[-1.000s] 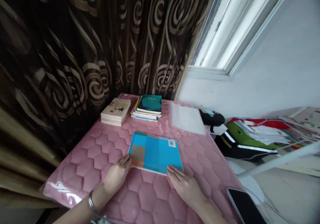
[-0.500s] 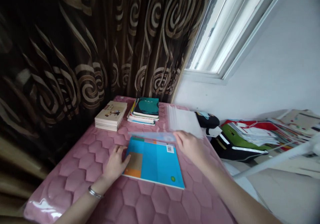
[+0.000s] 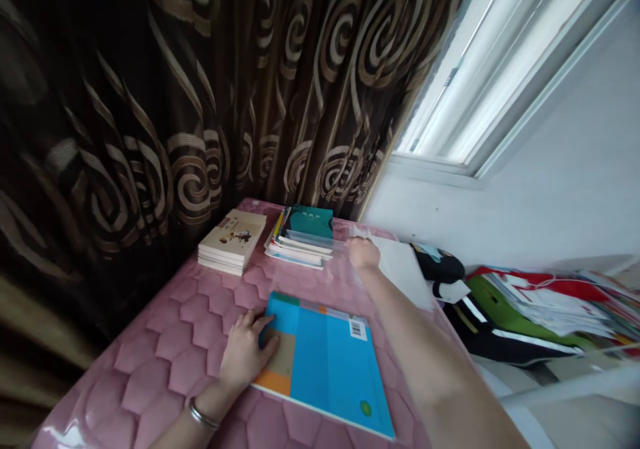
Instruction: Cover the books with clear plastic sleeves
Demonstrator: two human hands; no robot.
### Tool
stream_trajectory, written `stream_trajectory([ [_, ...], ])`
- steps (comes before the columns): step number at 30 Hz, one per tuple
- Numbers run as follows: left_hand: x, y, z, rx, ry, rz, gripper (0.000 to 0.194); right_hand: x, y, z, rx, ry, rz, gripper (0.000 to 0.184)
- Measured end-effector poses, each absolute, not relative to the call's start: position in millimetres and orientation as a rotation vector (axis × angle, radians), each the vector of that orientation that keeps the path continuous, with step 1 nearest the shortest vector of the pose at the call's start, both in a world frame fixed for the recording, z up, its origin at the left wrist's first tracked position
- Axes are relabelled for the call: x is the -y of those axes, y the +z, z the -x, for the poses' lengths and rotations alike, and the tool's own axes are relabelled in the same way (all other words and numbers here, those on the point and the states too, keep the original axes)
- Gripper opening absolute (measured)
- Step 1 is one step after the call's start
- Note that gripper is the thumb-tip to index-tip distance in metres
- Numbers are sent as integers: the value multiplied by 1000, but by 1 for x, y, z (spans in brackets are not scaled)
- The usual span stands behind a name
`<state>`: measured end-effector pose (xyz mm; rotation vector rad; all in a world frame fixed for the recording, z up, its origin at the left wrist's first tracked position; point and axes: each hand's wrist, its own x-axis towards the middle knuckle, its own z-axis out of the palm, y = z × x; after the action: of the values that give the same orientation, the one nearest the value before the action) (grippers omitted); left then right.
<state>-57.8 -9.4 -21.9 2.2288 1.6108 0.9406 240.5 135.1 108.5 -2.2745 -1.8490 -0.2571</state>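
Observation:
A blue book (image 3: pixel 330 362) with tan and orange patches, a barcode and a green dot lies flat on the pink quilted table cover (image 3: pixel 200 329). My left hand (image 3: pixel 246 350) rests on its left edge, fingers apart, with the thumb over the tan patch. Beyond the book, my right hand (image 3: pixel 364 254) pinches the edge of a clear plastic book cover (image 3: pixel 315 239). That film stretches leftward in front of the book stacks and is partly hard to see against the table.
Cream books (image 3: pixel 233 239) are piled at the back left, beside a mixed stack topped by a teal book (image 3: pixel 311 221). White translucent sheets (image 3: pixel 397 265) lie at the right edge. Past the table are a green and black bag (image 3: pixel 515 309) with papers, dark curtains (image 3: pixel 300 102) and a window (image 3: pixel 480 69).
My right hand has moved up and away from the blue book, carrying the clear plastic book cover toward the back stacks. My left hand stays at the book's left edge. The view has shifted.

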Motion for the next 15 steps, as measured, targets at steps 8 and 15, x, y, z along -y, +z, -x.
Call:
stream_trajectory([
  [8,9,-22,59,-1623,902,-2221,35,-137,93,-234,1779,-113,2216,34],
  [15,7,-20,59,-1621,907,-2257,33,-70,78,-229,1978,-16,1852,29],
])
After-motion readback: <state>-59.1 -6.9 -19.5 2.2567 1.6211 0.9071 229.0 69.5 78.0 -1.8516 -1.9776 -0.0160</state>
